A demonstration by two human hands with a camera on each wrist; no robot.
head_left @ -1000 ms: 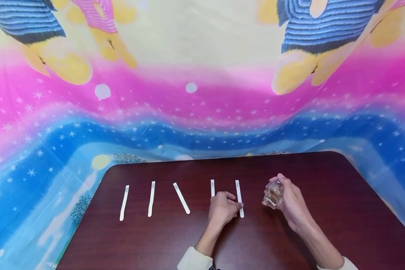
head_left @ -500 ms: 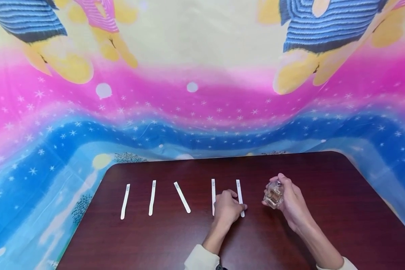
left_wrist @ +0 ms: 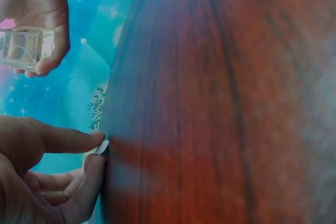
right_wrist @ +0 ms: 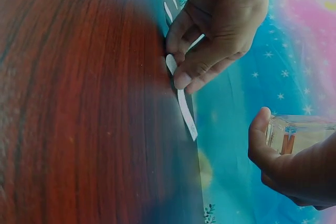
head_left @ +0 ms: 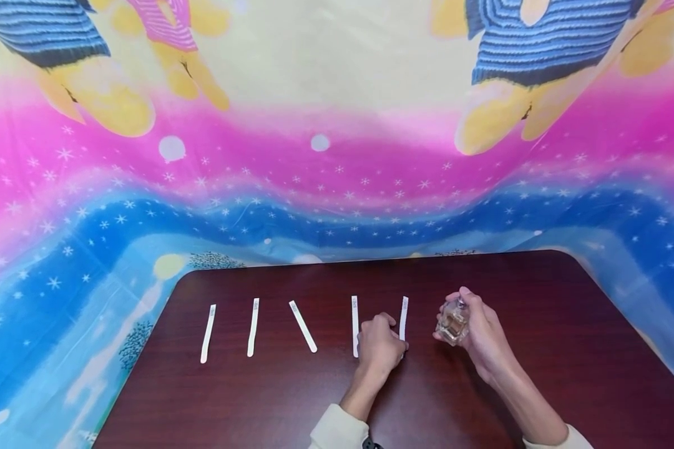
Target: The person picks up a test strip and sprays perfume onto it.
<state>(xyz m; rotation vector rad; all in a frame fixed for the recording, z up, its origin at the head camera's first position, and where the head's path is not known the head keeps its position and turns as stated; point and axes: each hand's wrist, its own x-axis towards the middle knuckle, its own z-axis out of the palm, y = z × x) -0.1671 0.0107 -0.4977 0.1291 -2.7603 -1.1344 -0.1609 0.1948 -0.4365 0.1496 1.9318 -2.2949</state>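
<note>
Setting: a dark reddish wooden table (head_left: 539, 374), backed and skirted by a bright printed cloth (head_left: 314, 174) in pink, blue and yellow with small stars.

Item 1: paper strip (head_left: 404, 310), white, narrow. It stands nearest the bottle, far end rising away from the wood. The left hand (head_left: 379, 345) pinches its near end between thumb and forefinger; the right wrist view shows the rest of the strip sticking out free beyond the fingers (right_wrist: 194, 69). Judged very light and limp, easily creased; best taken at one end, as here, leaving the other end untouched.

Item 2: glass bottle (head_left: 452, 322), small, clear, squarish, with amber liquid and a metal sprayer on top. The right hand (head_left: 480, 333) grips it, fingers curled round its sides, one finger lying over the top. It is held just above the table, near the strip's far end but apart from it. Judged hard, smooth, somewhat slippery and breakable; the flat sides give the surest hold.

Item 3: four more strips lying flat in a row to the left: first (head_left: 207, 333), second (head_left: 252, 327), third (head_left: 303, 318) angled, fourth (head_left: 355, 325) just beside the left hand.

Item 4: pale cuffs (head_left: 337, 431) at both wrists.
</note>
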